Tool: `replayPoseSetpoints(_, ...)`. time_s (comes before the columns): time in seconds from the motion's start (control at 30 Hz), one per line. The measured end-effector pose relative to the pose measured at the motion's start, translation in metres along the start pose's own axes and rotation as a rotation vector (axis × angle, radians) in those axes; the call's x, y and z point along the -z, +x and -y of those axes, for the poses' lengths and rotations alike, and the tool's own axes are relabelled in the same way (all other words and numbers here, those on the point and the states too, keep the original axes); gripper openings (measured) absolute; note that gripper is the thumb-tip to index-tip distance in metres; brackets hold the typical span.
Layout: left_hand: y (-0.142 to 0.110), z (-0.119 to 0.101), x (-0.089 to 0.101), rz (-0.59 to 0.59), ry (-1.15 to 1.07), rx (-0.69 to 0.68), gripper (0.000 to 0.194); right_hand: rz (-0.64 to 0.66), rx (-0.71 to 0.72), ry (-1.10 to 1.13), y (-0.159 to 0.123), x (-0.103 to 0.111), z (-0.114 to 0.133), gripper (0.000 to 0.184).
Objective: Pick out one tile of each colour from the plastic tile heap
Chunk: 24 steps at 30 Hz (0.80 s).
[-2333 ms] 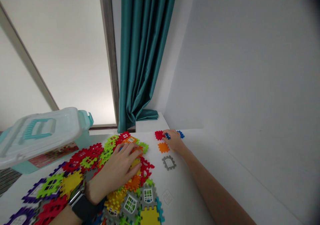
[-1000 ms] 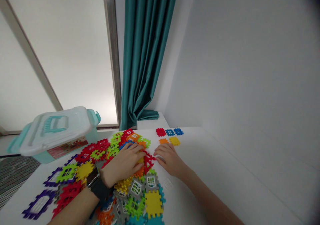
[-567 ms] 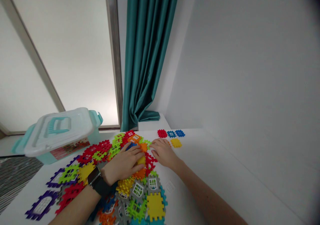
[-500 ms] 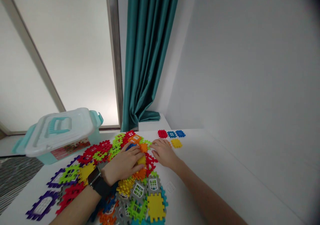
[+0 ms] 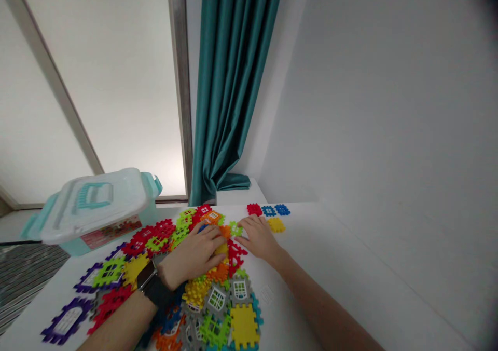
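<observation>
Head view: my left hand (image 5: 190, 257) curls over a heap of plastic waffle-block tiles (image 5: 218, 309) on a white table (image 5: 311, 257), fingers pressed together against a yellow tile (image 5: 221, 248); whether they pinch it, I cannot tell. My right hand (image 5: 259, 238) lies spread, just beside a red tile (image 5: 235, 257), near a row of small tiles (image 5: 268, 210).
</observation>
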<state>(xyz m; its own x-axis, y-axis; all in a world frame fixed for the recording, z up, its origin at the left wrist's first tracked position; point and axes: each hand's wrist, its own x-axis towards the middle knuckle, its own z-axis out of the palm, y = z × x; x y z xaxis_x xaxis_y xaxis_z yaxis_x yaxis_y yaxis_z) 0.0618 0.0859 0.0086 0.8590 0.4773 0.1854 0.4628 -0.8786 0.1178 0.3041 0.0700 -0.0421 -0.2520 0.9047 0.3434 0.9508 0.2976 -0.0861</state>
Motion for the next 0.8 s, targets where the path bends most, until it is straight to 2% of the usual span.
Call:
replayPoseSetpoints(0.23, 0.000, 0.003, 0.001, -0.023, 0.027, -0.003, 0.026, -0.088, -0.047, -0.001, 0.002, -0.002, 0.001, 0.023)
replayPoseSetpoints(0.43, 0.004, 0.003, 0.002, -0.144, 0.075, 0.078, 0.027, -0.205, -0.056, 0.026, -0.010, 0.013, 0.000, 0.026)
replayPoseSetpoints(0.53, 0.005, 0.001, 0.000, -0.205, 0.103, 0.111, 0.043, -0.264, 0.004, 0.053, -0.019, 0.024, 0.010, 0.033)
replayPoseSetpoints(0.63, 0.006, -0.003, -0.002, -0.251, 0.100, 0.099, 0.059, -0.350, 0.127, 0.083, -0.030, 0.036, 0.026, 0.037)
replayPoseSetpoints(0.8, 0.006, -0.012, 0.003, -0.292, 0.101, 0.063, 0.052, -0.389, 0.182, 0.093, -0.047, 0.048, 0.043, 0.034)
